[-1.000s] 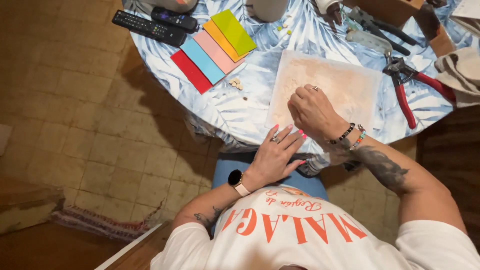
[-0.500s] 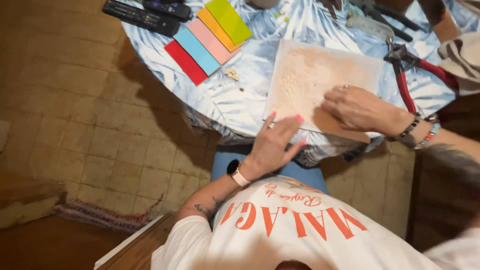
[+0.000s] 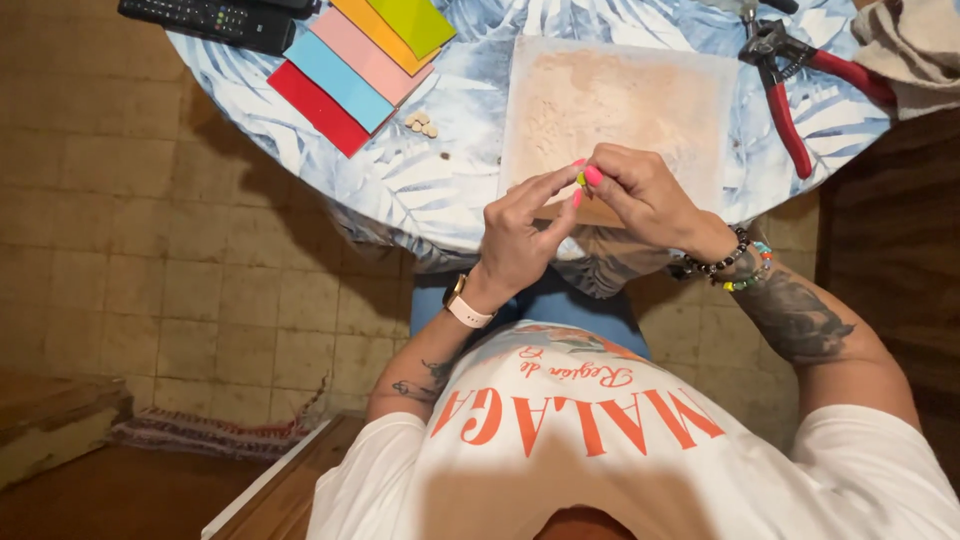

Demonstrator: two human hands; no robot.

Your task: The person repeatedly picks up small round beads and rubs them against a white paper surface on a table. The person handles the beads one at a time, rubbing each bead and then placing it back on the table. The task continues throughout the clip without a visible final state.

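Note:
My left hand (image 3: 525, 235) and my right hand (image 3: 640, 195) meet fingertip to fingertip over the near edge of a square pale board (image 3: 620, 105) dusted with beige powder. Together they pinch a tiny yellowish piece (image 3: 581, 179) between thumbs and forefingers. The board lies on a round table with a blue leaf-print cloth (image 3: 430, 180). A few small beige bits (image 3: 421, 123) lie on the cloth left of the board.
A fan of coloured sheets (image 3: 355, 65) in red, blue, pink, orange and green lies at the back left, with black remote controls (image 3: 215, 18) behind it. Red-handled pliers (image 3: 790, 85) lie right of the board. A cloth (image 3: 915, 45) sits at the far right. Tiled floor is below.
My right hand left the board's surface and came toward me; my left hand rose from the table edge to meet it, and both now pinch a tiny piece.

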